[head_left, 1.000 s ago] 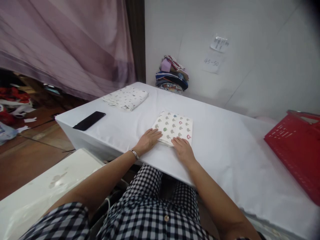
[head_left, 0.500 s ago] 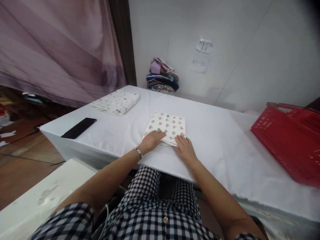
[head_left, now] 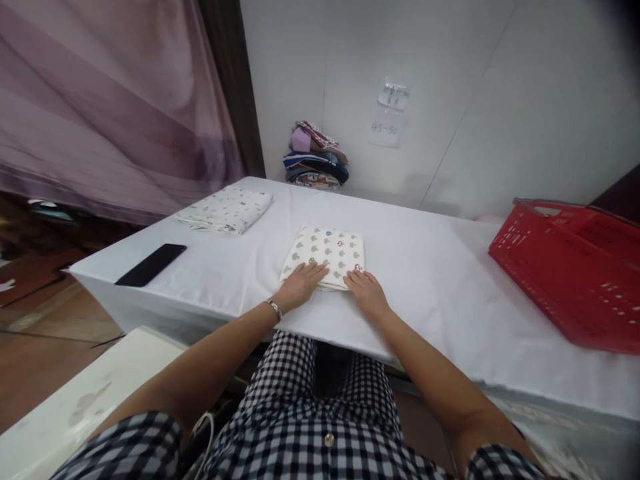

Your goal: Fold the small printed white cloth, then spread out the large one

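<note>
A folded white cloth with grey, red, blue and green prints lies flat on the white-covered table in front of me. My left hand rests on its near left part, fingers stretched out flat. On the near right corner lies my right hand, its fingers also extended over the fabric. Both palms face down, and neither hand grips the cloth. Another folded white cloth with small dark prints sits farther back on the left.
A black phone lies near the table's left edge. At the right stands a red plastic basket. Folded fabrics are piled against the wall beyond the table. A white surface is at my lower left.
The view has turned slightly, so the table and objects sit a little farther left in it. Both hands stay on the cloth; the right fingers have shifted slightly at its near right corner.
</note>
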`<control>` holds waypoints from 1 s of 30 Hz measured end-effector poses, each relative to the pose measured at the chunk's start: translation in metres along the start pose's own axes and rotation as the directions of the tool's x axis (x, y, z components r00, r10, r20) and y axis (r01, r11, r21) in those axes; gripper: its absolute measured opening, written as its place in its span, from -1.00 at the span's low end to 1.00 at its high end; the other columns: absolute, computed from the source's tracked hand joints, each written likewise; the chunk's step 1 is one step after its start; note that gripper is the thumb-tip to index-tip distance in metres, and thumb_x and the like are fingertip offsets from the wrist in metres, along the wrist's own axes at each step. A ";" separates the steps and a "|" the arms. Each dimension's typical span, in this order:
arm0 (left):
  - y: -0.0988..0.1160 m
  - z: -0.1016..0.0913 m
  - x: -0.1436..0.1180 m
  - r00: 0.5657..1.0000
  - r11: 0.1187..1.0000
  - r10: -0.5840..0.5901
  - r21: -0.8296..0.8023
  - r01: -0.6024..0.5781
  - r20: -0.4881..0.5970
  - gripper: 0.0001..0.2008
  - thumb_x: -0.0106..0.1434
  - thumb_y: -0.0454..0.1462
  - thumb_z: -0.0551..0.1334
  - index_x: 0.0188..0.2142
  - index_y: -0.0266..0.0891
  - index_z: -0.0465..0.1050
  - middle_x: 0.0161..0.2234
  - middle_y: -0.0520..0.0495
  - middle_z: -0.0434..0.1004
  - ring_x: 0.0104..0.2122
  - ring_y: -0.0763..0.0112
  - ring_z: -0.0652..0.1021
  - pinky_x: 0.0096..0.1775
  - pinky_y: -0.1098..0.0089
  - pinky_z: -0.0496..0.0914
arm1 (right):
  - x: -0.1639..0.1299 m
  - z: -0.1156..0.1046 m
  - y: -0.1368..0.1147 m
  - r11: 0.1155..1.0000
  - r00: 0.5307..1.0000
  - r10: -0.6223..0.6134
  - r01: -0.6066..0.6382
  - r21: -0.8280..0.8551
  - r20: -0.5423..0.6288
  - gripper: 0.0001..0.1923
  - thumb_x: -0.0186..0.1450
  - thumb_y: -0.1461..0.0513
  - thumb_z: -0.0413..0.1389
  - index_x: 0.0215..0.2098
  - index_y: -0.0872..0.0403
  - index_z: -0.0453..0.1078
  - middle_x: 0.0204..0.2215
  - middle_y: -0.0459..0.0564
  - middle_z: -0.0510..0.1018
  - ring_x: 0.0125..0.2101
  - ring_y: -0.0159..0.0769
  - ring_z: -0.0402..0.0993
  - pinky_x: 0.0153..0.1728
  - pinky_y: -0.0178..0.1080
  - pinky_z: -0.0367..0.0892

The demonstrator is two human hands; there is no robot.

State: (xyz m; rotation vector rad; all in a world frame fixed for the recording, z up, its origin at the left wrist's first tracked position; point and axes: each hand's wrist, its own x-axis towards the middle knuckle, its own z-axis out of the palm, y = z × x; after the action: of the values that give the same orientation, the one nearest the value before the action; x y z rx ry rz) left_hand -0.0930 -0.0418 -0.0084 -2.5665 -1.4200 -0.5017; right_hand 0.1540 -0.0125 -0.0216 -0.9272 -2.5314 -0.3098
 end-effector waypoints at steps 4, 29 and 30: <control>0.009 -0.005 0.017 0.998 0.998 0.055 -0.042 -0.054 0.027 -0.46 0.33 -0.13 0.08 0.26 -0.17 0.04 0.24 -0.20 0.18 0.22 0.19 0.22 0.18 0.04 0.12 | 0.001 -0.001 0.000 1.000 1.000 0.013 -0.013 -0.002 -0.011 -0.57 0.30 0.45 -0.09 0.08 0.09 0.34 0.06 0.11 0.45 0.09 -0.21 0.29 0.08 -0.11 0.12; 0.034 0.014 0.021 0.999 0.999 0.034 -0.007 -0.035 -0.011 -0.58 0.36 -0.36 -0.05 0.19 -0.13 0.18 0.22 -0.09 0.23 0.22 0.24 0.24 0.19 0.06 0.11 | -0.013 -0.011 -0.011 0.983 0.982 0.178 -0.175 -0.049 0.064 -0.51 0.28 0.46 -0.12 0.13 0.12 0.28 0.19 0.15 0.29 0.23 -0.09 0.09 0.13 0.05 0.02; 0.035 0.014 0.021 1.000 1.000 0.030 -0.004 -0.030 -0.008 -0.58 0.36 -0.36 -0.05 0.19 -0.12 0.18 0.22 -0.08 0.23 0.21 0.24 0.24 0.19 0.06 0.11 | -0.009 -0.012 -0.017 0.981 0.980 0.189 -0.186 -0.061 0.058 -0.51 0.28 0.45 -0.11 0.15 0.14 0.26 0.20 0.18 0.26 0.24 -0.05 0.06 0.15 0.10 -0.03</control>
State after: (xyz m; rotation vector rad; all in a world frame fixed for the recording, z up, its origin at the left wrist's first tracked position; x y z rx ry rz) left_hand -0.0504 -0.0400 -0.0128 -2.5818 -1.3766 -0.5101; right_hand 0.1528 -0.0350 -0.0163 -1.2057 -2.4788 -0.2977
